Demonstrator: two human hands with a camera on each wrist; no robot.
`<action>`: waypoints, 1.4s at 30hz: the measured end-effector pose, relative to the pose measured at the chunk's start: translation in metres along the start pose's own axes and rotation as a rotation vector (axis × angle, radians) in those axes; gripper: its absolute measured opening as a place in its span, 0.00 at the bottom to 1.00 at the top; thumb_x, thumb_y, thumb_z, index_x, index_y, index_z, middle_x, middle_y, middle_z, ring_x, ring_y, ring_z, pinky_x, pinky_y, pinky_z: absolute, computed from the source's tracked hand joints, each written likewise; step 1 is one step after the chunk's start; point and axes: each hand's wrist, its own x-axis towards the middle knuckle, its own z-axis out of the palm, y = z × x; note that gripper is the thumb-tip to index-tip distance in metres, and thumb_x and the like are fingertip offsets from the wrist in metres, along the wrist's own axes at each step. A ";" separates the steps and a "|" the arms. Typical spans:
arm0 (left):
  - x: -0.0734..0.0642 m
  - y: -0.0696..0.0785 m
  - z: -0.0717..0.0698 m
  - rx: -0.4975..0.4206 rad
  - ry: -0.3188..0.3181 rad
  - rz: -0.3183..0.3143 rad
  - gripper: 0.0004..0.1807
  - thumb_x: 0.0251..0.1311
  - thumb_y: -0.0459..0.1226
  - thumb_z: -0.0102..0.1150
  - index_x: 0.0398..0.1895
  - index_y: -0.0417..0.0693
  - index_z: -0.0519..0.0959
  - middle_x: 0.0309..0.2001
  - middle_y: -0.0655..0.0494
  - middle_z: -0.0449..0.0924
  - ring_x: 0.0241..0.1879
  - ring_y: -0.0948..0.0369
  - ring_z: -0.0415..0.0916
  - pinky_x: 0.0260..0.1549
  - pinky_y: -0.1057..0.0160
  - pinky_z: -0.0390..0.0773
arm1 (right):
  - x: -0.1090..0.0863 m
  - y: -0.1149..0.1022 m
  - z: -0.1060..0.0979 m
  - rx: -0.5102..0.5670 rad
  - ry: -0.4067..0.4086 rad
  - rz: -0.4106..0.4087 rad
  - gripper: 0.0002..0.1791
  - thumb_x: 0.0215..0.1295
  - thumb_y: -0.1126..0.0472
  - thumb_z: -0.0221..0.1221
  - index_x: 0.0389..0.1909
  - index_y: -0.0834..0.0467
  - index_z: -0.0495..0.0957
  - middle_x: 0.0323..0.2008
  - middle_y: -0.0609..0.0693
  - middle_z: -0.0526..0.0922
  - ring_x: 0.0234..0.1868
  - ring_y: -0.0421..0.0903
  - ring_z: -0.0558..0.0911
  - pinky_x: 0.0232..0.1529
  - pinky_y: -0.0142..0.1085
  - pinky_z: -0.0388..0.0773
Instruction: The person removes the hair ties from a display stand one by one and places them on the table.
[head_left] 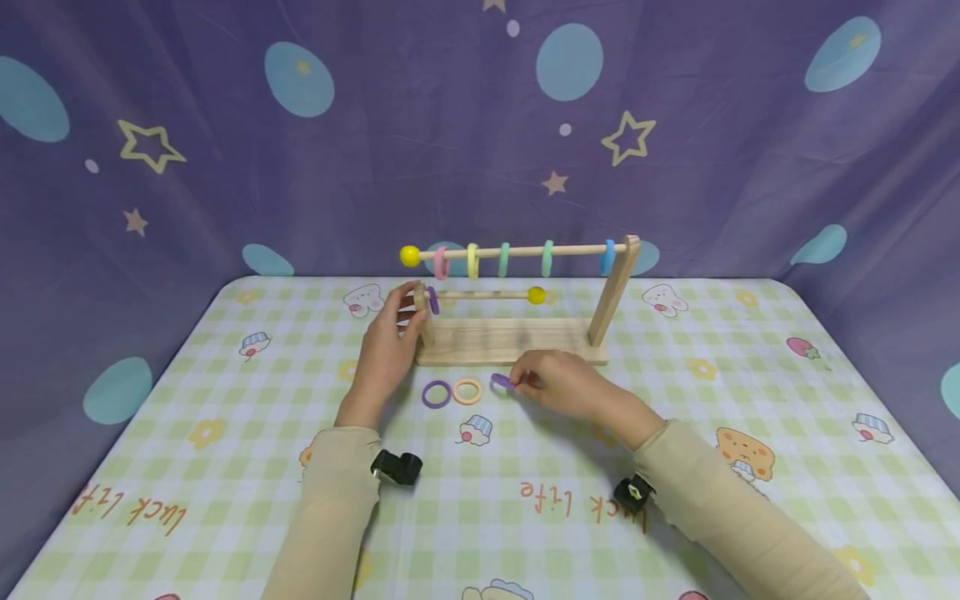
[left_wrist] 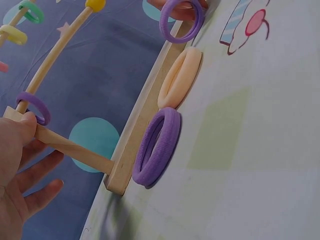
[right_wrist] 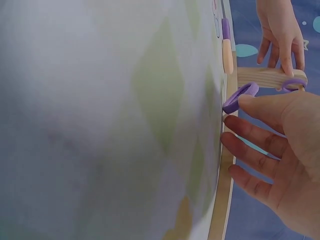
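My right hand [head_left: 562,383] pinches a purple hair tie [right_wrist: 241,98] between thumb and fingers, just in front of the wooden rack [head_left: 510,342]. With thumb and fingertips my left hand [head_left: 388,342] grips the top of the rack's short left post [left_wrist: 75,149]. Another purple hair tie [left_wrist: 37,106] hangs on the lower rod beside that post. On the table before the base lie one purple hair tie [head_left: 437,394] and one peach hair tie [head_left: 467,391], side by side.
The upper rod [head_left: 517,251] carries several hair ties, among them a pink one [head_left: 441,263] and a blue one [head_left: 607,257]. Yellow balls cap the rod ends. A tall post [head_left: 615,292] stands at right. The checked tablecloth [head_left: 480,500] covers the table; a purple curtain hangs behind.
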 end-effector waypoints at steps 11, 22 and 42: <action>0.000 0.000 0.001 -0.001 -0.002 0.002 0.26 0.74 0.38 0.52 0.72 0.48 0.64 0.61 0.42 0.74 0.57 0.49 0.75 0.55 0.52 0.75 | -0.002 0.001 0.000 0.009 -0.032 -0.006 0.05 0.65 0.62 0.66 0.40 0.51 0.84 0.39 0.39 0.82 0.40 0.39 0.79 0.43 0.34 0.78; 0.000 -0.001 0.001 -0.004 -0.007 -0.002 0.26 0.74 0.38 0.52 0.72 0.49 0.64 0.61 0.43 0.74 0.57 0.50 0.75 0.55 0.52 0.75 | 0.002 -0.002 -0.001 0.015 -0.004 0.000 0.06 0.65 0.63 0.65 0.41 0.53 0.85 0.37 0.40 0.84 0.36 0.37 0.79 0.41 0.33 0.78; -0.001 -0.004 -0.001 -0.057 0.000 0.029 0.26 0.73 0.39 0.52 0.72 0.49 0.65 0.61 0.41 0.74 0.57 0.47 0.75 0.54 0.50 0.75 | 0.027 -0.015 0.003 0.245 0.236 0.069 0.08 0.68 0.62 0.63 0.45 0.57 0.84 0.41 0.48 0.87 0.38 0.41 0.81 0.40 0.37 0.79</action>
